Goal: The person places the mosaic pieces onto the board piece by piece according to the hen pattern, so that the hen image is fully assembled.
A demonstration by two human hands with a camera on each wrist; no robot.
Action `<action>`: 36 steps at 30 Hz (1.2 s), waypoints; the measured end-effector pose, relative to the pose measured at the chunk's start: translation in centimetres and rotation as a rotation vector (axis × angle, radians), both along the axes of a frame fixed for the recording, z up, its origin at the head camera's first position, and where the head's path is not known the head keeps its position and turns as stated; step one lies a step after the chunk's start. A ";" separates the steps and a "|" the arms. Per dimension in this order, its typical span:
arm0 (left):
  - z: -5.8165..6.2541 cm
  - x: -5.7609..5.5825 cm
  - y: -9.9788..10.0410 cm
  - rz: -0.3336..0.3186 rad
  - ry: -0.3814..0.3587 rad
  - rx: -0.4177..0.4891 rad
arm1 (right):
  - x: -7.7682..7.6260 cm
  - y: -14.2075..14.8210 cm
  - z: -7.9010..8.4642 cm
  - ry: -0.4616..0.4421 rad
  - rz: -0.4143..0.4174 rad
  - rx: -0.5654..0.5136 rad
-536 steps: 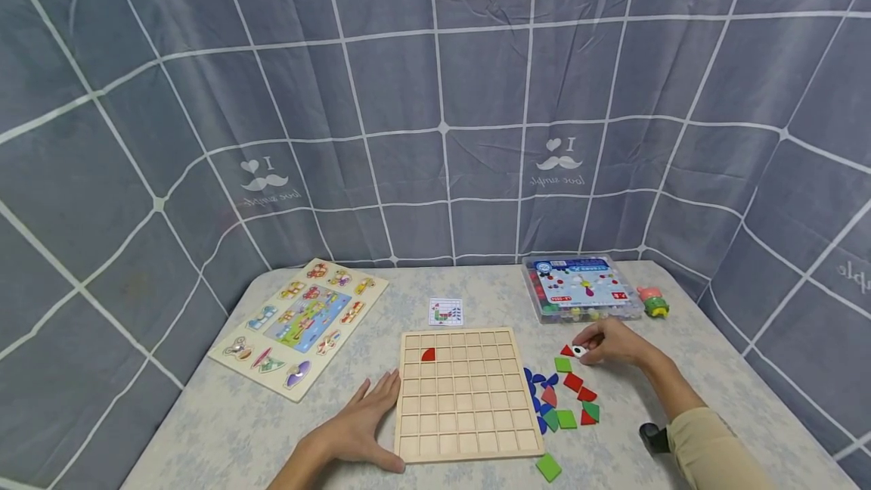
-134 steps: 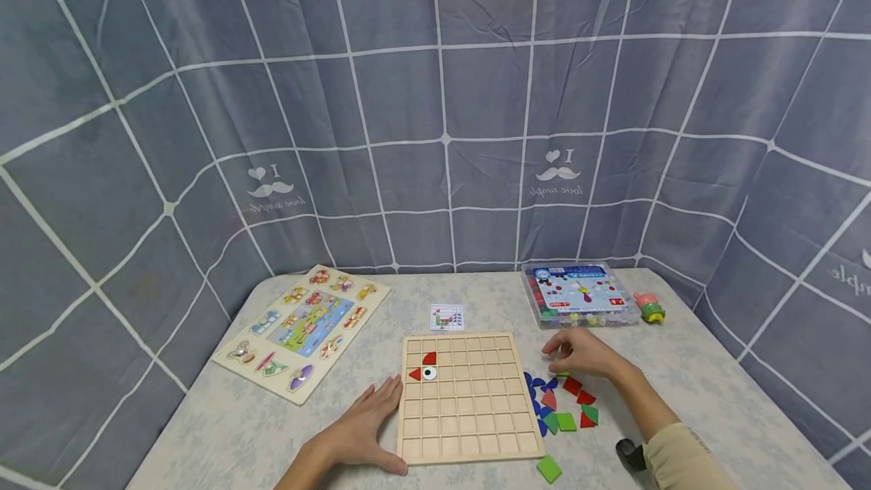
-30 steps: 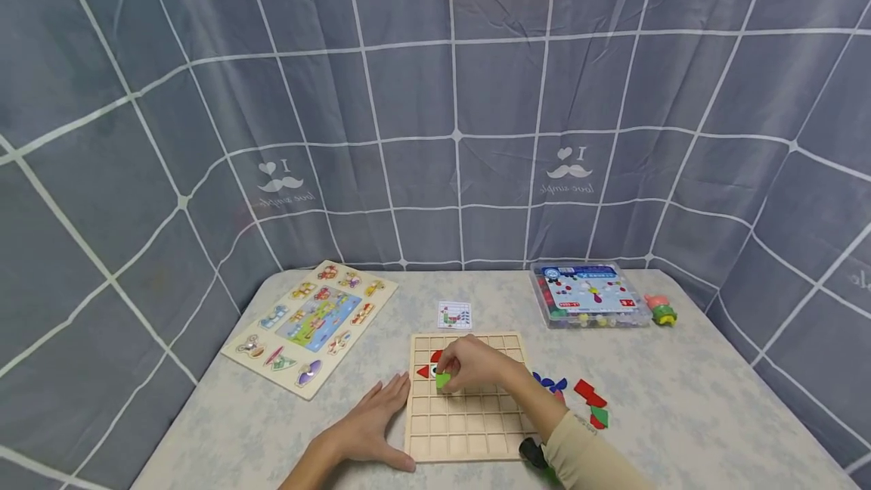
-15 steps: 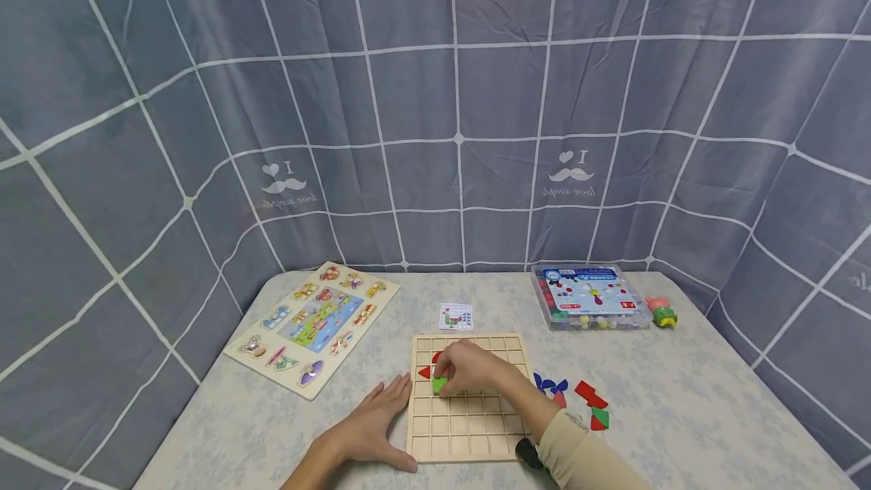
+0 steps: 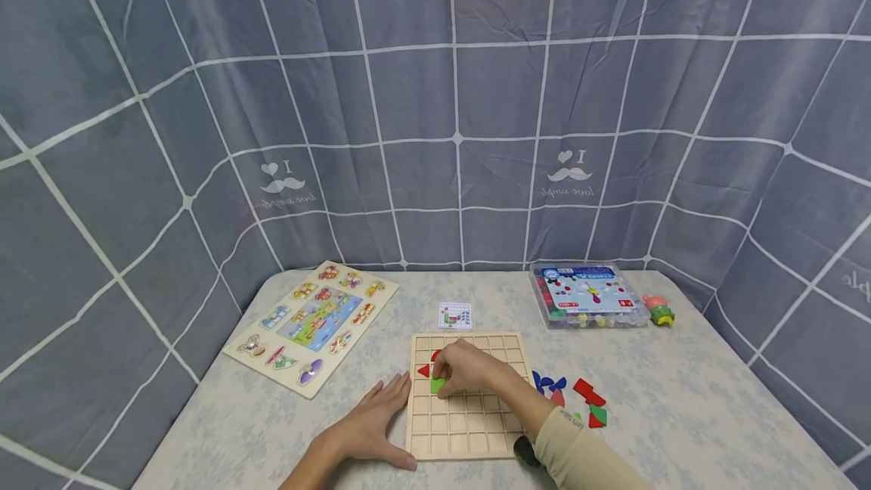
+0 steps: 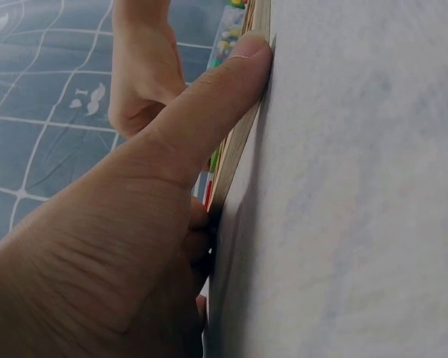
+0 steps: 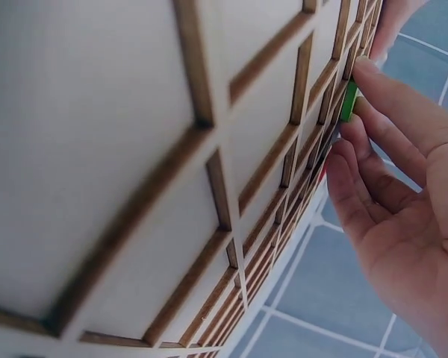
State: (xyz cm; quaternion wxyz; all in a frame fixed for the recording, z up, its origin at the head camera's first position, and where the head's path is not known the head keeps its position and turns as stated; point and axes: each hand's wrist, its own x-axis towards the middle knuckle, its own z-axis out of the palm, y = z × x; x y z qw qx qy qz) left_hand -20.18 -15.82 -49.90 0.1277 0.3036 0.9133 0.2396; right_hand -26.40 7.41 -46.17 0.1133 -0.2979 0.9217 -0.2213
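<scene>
Tile bright green, straight-edged

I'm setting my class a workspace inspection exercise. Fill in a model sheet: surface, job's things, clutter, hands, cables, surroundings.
Surface: pale table top with a faint bluish pattern.
Job's things: wooden grid board; green piece, seating unclear; red triangle on the board; loose coloured pieces to its right; picture card behind it.
Clutter: picture puzzle at left; plastic box and small toy figure at right.
Hands: left hand rests against the board's left edge; right hand pinches the green piece.
Cables: nothing seen.
Surroundings: grey-blue fabric with white lines.
</scene>
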 end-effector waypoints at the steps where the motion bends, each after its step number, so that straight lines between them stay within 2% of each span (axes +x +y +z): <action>1: 0.0 0.0 0.0 -0.001 0.000 -0.002 | 0.0 0.0 0.0 -0.001 0.001 -0.002; 16: 0.2 -0.1 0.0 0.004 -0.026 -0.005 | 0.1 0.0 0.1 0.023 0.019 -0.003; 23: 0.1 -0.1 0.1 0.001 -0.016 -0.001 | 0.2 0.4 0.4 -0.007 -0.004 -0.032; 29: 0.1 -0.1 0.3 0.003 -0.027 0.003 | 0.7 2.1 1.0 -0.037 -0.042 -0.114; 36: 0.2 -0.1 0.1 0.011 -0.025 0.004 | 1.6 5.4 2.1 -0.012 -0.041 -0.160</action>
